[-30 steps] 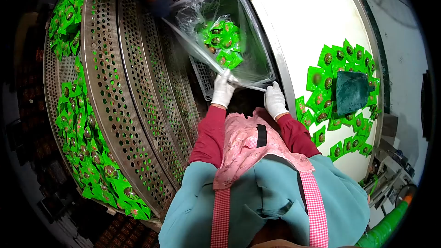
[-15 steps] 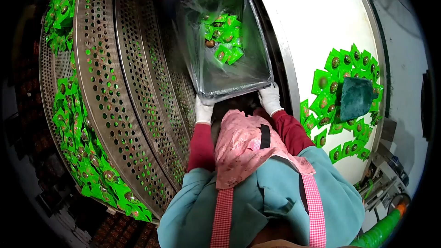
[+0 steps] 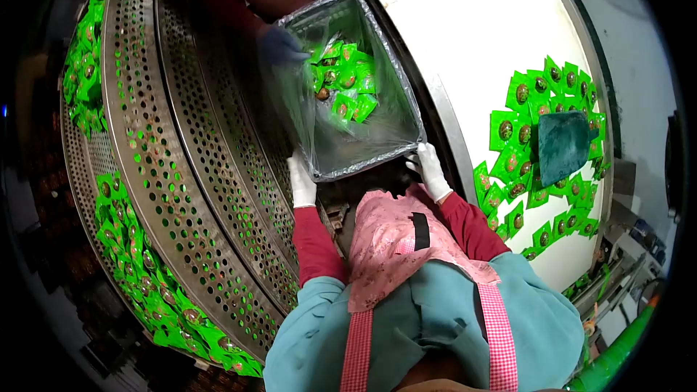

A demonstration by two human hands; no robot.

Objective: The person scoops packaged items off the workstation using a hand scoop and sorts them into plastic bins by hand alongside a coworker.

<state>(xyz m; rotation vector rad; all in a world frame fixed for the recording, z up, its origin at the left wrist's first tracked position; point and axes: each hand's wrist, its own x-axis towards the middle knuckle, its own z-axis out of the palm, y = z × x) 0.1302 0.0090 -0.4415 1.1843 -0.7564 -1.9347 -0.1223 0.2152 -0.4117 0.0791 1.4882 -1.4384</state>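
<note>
The white-gloved left hand (image 3: pixel 302 183) is at the near left corner of the crate (image 3: pixel 367 167); whether its fingers pinch anything, I cannot tell. The white-gloved right hand (image 3: pixel 433 174) has its fingers parted, at the near right corner. The crate, lined with a clear plastic bag (image 3: pixel 392 112), lies between and beyond them, with green packets (image 3: pixel 345 76) grouped toward its far part. A co-worker's blue-gloved hand (image 3: pixel 283 45) is at the far left side. Perforated metal panels (image 3: pixel 190 152) curve along the left, more packets beyond. On the right, the white surface (image 3: pixel 465 36) carries scattered packets around a dark green scoop (image 3: pixel 564 148).
</note>
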